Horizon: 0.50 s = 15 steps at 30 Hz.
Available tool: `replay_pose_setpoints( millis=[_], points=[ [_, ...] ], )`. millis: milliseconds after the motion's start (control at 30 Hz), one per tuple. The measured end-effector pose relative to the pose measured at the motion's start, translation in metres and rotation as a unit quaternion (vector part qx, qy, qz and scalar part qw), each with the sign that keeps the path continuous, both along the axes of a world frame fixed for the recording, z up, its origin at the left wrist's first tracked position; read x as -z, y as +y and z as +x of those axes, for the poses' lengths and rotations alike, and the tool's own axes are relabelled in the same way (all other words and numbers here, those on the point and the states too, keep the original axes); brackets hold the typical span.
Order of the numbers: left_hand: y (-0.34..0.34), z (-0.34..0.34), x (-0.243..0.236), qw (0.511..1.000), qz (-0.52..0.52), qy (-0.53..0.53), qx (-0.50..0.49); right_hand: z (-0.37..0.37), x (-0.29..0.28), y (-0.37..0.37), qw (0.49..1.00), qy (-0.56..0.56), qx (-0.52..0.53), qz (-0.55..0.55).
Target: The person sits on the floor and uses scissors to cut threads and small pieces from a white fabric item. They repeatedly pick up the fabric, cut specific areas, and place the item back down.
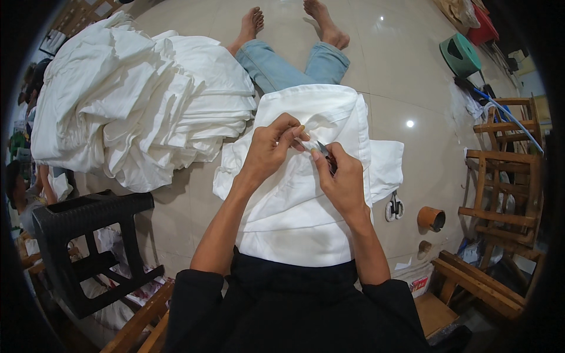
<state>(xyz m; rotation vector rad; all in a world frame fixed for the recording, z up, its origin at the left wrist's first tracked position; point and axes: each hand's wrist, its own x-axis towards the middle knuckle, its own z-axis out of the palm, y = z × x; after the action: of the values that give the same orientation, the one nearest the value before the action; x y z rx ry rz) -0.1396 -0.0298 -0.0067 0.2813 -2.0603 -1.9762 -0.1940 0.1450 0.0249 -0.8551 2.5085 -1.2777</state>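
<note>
Black shirt (pixel 294 315) nearest; white garment (pixel 288 226) beneath fingers (pixel 287 139).

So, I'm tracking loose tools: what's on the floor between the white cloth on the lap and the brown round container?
In the head view, scissors lie on the floor between the white cloth and the brown round container.

White cloth (pixel 294 215): draped over the legs (pixel 271 65), creased in loose folds, its upper middle pinched up | small bladed tool (pixel 322 148): gripped, its dark handle mostly covered, its pointed metal tip angled up-left beside the pinched part
</note>
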Motion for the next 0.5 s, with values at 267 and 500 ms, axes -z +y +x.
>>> replay_pose_setpoints(
  millis=[267,500],
  points=[
    [0.000,-0.006,-0.023,0.989,-0.146,-0.014,-0.004,-0.006,-0.009,-0.005,0.995,0.003,-0.030,0.090],
    [-0.032,0.025,-0.013,0.947,0.076,0.110,-0.293,-0.015,0.002,0.004,0.997,-0.047,-0.039,-0.039]
  ],
)
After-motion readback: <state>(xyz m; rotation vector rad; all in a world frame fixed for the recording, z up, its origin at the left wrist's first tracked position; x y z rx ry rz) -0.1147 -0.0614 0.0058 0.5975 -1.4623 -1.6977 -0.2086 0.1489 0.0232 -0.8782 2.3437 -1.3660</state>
